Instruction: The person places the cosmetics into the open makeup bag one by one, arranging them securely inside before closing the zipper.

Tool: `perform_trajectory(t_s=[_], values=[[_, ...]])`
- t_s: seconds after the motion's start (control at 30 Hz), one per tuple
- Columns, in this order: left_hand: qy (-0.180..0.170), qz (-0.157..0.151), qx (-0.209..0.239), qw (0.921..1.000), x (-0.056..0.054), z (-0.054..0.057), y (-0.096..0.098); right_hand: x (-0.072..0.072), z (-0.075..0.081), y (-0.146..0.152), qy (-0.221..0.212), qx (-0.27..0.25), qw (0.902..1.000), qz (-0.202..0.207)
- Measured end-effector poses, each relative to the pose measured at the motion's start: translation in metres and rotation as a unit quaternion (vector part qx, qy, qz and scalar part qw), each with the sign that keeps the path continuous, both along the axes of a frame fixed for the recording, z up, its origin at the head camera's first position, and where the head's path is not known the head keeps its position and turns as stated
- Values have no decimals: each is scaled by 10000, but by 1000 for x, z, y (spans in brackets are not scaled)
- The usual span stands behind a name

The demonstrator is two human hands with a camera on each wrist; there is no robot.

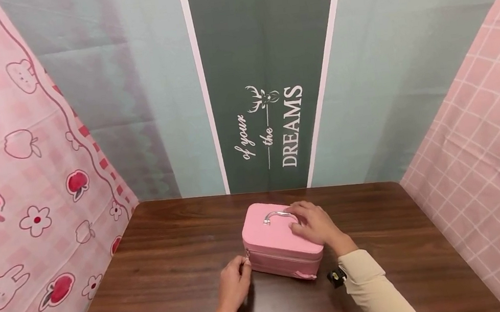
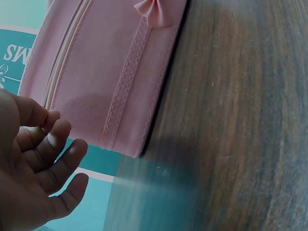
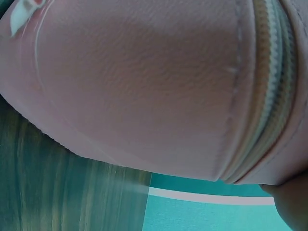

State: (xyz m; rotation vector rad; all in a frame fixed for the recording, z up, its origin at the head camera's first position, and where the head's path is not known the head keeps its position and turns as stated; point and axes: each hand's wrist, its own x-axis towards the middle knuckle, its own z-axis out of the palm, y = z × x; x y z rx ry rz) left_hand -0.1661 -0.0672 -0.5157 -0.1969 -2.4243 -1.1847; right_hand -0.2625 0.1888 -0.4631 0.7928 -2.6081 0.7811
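A pink zippered case (image 1: 263, 231) stands on the wooden table, its silver handle (image 1: 280, 214) on the lid. At its front left corner, my left hand (image 1: 234, 284) pinches the small zipper pull (image 1: 247, 254) between thumb and index finger. The left wrist view has these fingertips at the end of the zipper (image 2: 62, 57), the other fingers loosely bent. My right hand (image 1: 315, 223) rests on the right side of the lid, fingers by the handle's right end and thumb on the pink top. Close up in the right wrist view are the case's side and zipper track (image 3: 267, 91).
A pink bow (image 2: 154, 12) decorates the front of the case. The brown table (image 1: 174, 267) extends around it. Behind hangs a green and grey-blue curtain (image 1: 247, 48) with lettering, and pink patterned cloths (image 1: 499, 148) flank both sides. A small black device (image 1: 336, 277) is at my right wrist.
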Motion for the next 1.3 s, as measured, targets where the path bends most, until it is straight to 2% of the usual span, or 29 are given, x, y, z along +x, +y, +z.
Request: perform_trajectory(t_s=[0.1,0.2,0.33,0.47,0.6,0.73,0.87,0.97,1.1,1.2,1.3], values=[[-31,60,9,10000,0,0,1,3,2,-3,-42,67,10000,-54],[190,147,-20,9997,-2,2,4,6,3,-7,-102,124,9995,-277],[622,355,-70,9974,-6,6,11,14,3,-16,-165,108,9961,-858],[673,544,-11,9963,-8,7,15,24,3,-30,-149,43,9885,-1504],[605,472,2,9971,-8,8,19,39,4,-47,-73,-151,9740,-2258],[557,330,27,9979,-8,8,26,53,4,-66,-14,-419,9514,-3050],[635,169,195,9976,-6,5,31,59,3,-75,-95,-577,9336,-3535],[644,117,400,9971,-5,4,31,60,4,-76,-183,-575,9307,-3608],[420,119,547,9975,-7,3,26,60,10,-73,-460,-544,9370,-3419],[252,137,570,9980,-9,4,22,59,17,-63,-845,-347,9513,-2943],[236,153,535,9982,-9,3,19,52,21,-44,-1192,-140,9720,-2020]])
